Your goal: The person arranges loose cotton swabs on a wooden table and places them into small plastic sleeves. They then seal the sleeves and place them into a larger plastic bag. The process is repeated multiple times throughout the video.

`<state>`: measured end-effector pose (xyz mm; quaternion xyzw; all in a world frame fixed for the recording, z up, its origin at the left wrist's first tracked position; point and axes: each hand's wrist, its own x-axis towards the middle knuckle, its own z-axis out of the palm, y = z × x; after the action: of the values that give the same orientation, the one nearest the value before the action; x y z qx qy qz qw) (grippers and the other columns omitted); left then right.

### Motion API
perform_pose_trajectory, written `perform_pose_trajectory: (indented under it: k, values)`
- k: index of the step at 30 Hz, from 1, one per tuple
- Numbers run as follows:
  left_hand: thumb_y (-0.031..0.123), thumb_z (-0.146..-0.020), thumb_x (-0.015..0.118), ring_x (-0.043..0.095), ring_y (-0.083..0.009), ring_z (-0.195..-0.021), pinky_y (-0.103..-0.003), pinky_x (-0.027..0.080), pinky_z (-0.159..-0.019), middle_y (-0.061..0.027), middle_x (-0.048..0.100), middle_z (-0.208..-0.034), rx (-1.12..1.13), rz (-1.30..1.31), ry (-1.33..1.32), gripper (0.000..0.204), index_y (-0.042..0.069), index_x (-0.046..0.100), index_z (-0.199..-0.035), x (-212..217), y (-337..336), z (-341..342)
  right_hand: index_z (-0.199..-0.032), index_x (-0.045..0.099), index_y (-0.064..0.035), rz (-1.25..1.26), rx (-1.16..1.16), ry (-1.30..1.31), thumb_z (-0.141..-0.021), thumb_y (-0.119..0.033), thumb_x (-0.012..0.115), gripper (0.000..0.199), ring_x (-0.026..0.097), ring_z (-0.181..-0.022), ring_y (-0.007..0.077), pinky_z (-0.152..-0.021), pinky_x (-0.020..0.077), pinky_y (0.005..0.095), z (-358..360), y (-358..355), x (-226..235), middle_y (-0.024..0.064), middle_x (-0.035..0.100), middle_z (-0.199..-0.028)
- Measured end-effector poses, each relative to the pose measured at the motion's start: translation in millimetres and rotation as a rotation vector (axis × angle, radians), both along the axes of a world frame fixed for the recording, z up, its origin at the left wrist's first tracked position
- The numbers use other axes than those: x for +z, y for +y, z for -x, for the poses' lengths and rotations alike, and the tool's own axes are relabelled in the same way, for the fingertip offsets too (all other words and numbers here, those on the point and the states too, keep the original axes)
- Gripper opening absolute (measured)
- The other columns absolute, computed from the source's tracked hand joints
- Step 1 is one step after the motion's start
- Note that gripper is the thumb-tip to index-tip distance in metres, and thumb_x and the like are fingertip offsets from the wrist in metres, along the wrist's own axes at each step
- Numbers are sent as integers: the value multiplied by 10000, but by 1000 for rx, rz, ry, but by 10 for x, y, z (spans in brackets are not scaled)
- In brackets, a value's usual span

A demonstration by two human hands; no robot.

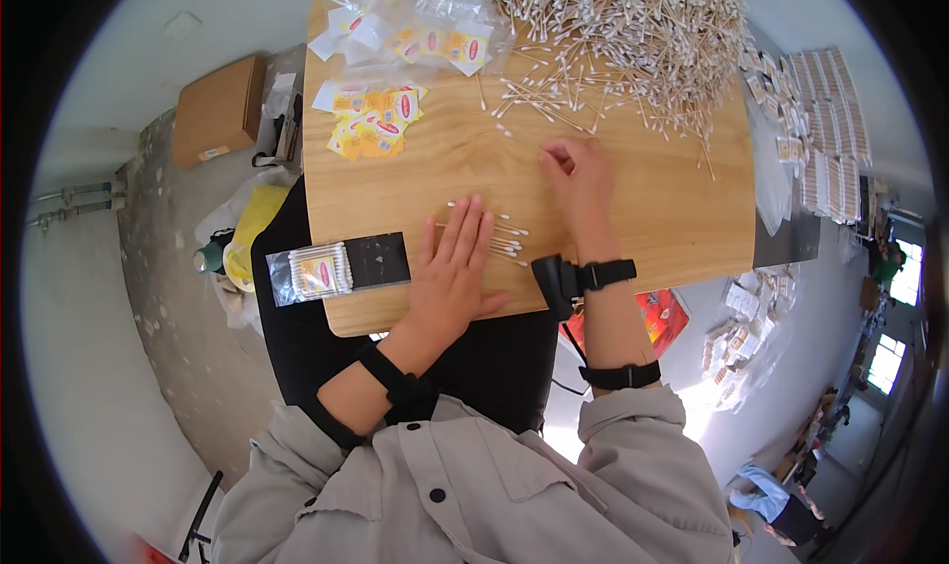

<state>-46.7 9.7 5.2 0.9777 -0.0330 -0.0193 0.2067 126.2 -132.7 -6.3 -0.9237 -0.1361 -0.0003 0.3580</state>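
Note:
My left hand (453, 272) lies flat on the wooden table (425, 183), fingers stretched over a small group of cotton swabs (509, 246). The white tips of these swabs stick out to the right of the fingers. My right hand (581, 180) is above the table, further right, with its fingers curled in; whatever they may hold is hidden. To the left of my left hand, a clear packet of cotton swabs (341, 267) with a yellow and white label lies across a black strip (384, 260) at the table's left edge.
A large heap of loose cotton swabs (643, 40) covers the far right of the table. Yellow labels (374, 121) and clear plastic bags (410, 10) lie at the far left. Packed swabs (825, 119) stand off the right edge. A cardboard box (219, 111) sits on the floor at left.

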Motion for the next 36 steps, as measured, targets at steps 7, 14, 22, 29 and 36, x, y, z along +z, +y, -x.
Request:
perform_pose_trajectory:
  k: [7, 14, 22, 29, 36]
  values:
    - [547, -562, 822, 198, -303, -1488, -532, 163, -1181, -176, 237, -1587, 37, 18, -20, 1224, -21, 274, -1498, 42, 92, -71, -1037, 710, -112, -271, -12, 76, -815, -127, 715, 223, 607, -781, 210, -706, 508, 328, 436, 32, -27, 90, 550, -837]
    - [543, -546, 828, 224, -286, -1478, -526, 166, -1186, -161, 282, -1567, -1, -36, -45, 1197, -18, 325, -1477, 33, 117, -170, -1133, 668, -128, -14, 128, -166, -852, -160, 686, 283, 624, -847, 265, -740, 520, 370, -25, 603, 29, 104, 563, -963]
    - [510, -594, 818, 239, -317, -1466, -531, 166, -1184, -175, 302, -1548, -31, 2, -29, 1134, -25, 332, -1468, 70, 165, -45, -1050, 664, -113, 178, -46, -143, -868, -177, 678, 193, 636, -884, 302, -757, 527, 403, -299, 237, -22, 117, 576, -1067]
    - [492, -638, 802, 231, -340, -1466, -530, 179, -1180, -198, 285, -1552, -21, 26, -63, 1036, -41, 386, -1422, -43, 105, 18, -1080, 652, -112, 67, 109, -167, -862, -170, 677, 227, 634, -887, 324, -757, 527, 414, -160, 835, 91, 123, 588, -1067]
    - [506, -658, 782, 236, -364, -1461, -535, 191, -1172, -227, 270, -1551, -22, 16, -80, 1015, -43, 392, -1417, -77, 49, 34, -989, 667, -110, 150, 179, -159, -813, -139, 700, 182, 654, -822, 283, -738, 530, 391, -377, 738, -61, 81, 630, -943]
